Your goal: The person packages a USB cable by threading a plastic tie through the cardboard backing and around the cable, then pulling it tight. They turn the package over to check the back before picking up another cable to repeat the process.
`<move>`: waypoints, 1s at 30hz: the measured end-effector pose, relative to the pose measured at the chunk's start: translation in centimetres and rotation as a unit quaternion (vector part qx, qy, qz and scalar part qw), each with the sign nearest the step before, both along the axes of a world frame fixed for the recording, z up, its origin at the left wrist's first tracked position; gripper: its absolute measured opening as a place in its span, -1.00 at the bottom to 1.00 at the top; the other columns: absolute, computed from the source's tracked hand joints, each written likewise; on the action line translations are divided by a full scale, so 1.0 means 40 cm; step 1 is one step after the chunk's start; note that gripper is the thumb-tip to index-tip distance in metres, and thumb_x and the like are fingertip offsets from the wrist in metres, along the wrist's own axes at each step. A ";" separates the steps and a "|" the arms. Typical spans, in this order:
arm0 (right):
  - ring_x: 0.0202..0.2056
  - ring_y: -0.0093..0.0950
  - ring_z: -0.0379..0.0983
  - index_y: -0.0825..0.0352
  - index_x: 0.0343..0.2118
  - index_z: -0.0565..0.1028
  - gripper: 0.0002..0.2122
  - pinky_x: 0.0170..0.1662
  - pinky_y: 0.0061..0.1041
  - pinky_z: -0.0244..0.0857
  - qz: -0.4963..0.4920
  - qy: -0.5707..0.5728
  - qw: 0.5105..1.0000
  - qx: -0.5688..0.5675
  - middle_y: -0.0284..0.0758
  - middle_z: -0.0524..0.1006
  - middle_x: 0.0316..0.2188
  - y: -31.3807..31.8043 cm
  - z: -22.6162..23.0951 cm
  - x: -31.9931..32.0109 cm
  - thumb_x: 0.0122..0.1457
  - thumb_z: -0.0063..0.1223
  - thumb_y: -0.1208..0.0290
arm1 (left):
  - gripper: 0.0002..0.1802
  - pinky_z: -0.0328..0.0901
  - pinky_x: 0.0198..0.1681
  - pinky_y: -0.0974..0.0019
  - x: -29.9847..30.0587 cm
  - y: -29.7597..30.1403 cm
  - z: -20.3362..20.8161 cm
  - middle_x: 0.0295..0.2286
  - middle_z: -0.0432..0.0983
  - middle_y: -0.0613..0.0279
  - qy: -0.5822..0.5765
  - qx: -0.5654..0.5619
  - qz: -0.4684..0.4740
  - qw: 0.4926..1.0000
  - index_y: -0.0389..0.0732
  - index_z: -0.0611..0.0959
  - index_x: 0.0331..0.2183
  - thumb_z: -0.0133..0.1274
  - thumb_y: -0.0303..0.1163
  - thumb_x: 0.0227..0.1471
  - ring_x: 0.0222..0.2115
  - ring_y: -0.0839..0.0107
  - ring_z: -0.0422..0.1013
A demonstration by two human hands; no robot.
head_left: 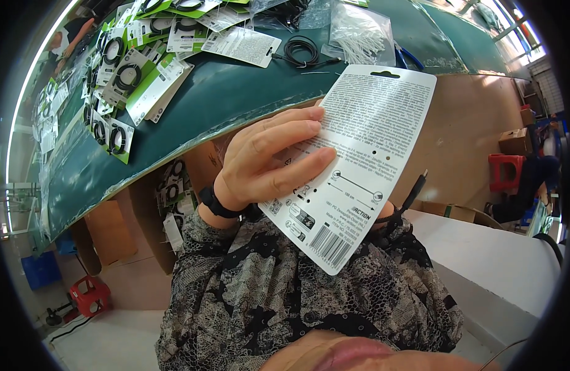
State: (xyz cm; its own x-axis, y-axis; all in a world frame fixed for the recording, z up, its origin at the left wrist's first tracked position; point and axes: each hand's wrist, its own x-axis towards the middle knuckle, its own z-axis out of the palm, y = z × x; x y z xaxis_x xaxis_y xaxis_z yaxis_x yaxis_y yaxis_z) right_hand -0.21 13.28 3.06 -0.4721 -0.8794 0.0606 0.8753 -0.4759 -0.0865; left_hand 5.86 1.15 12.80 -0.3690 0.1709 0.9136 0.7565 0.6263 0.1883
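Note:
Held up in front of me is a white printed backing card (359, 161), its text side facing me and a dark hang slot at its top. My left hand (276, 157) grips its left edge, fingers lying across the front. The card hides most of my right hand; only a bit near the wrist (380, 221) shows by its lower right edge, so its fingers cannot be made out. A black cable end with a plug (416, 190) sticks out beside the card's right edge. How the cable joins the card is hidden.
On the green table (217, 102), many carded black cables (127, 77) lie heaped at the left. A loose coiled cable (302, 52), a bag of white ties (361, 34) and blue-handled pliers (410, 59) lie at the back. Red stools (505, 172) and cardboard boxes (514, 141) stand beyond.

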 end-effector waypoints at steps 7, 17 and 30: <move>-0.11 -0.59 0.42 0.31 0.07 0.25 -0.65 -0.09 -0.64 0.37 -0.031 0.066 0.997 0.025 -0.36 0.45 -0.15 0.001 0.002 -0.008 0.26 -0.10 0.36 | -0.54 0.48 -0.18 0.18 -0.003 0.000 0.005 -0.26 0.44 0.14 0.021 -0.023 0.029 0.999 -0.09 0.60 -0.22 0.31 -0.43 -0.29 -0.19 0.09 0.49; -0.14 -0.59 0.44 0.32 0.06 0.25 -0.66 -0.10 -0.63 0.38 -0.076 0.162 0.982 0.059 -0.36 0.47 -0.20 0.007 0.010 -0.024 0.25 -0.08 0.38 | -0.57 0.49 -0.23 0.21 -0.006 0.002 -0.007 -0.29 0.45 0.18 0.013 -0.002 0.048 0.999 -0.07 0.61 -0.24 0.31 -0.41 -0.29 -0.20 0.12 0.50; -0.19 -0.58 0.46 0.33 0.05 0.26 -0.66 -0.12 -0.62 0.38 -0.135 0.276 0.946 0.107 -0.35 0.50 -0.25 0.040 0.013 -0.032 0.24 -0.06 0.41 | -0.59 0.49 -0.25 0.24 -0.023 0.006 -0.018 -0.32 0.47 0.16 0.033 0.006 0.041 0.999 -0.14 0.62 -0.26 0.31 -0.42 -0.29 -0.25 0.14 0.51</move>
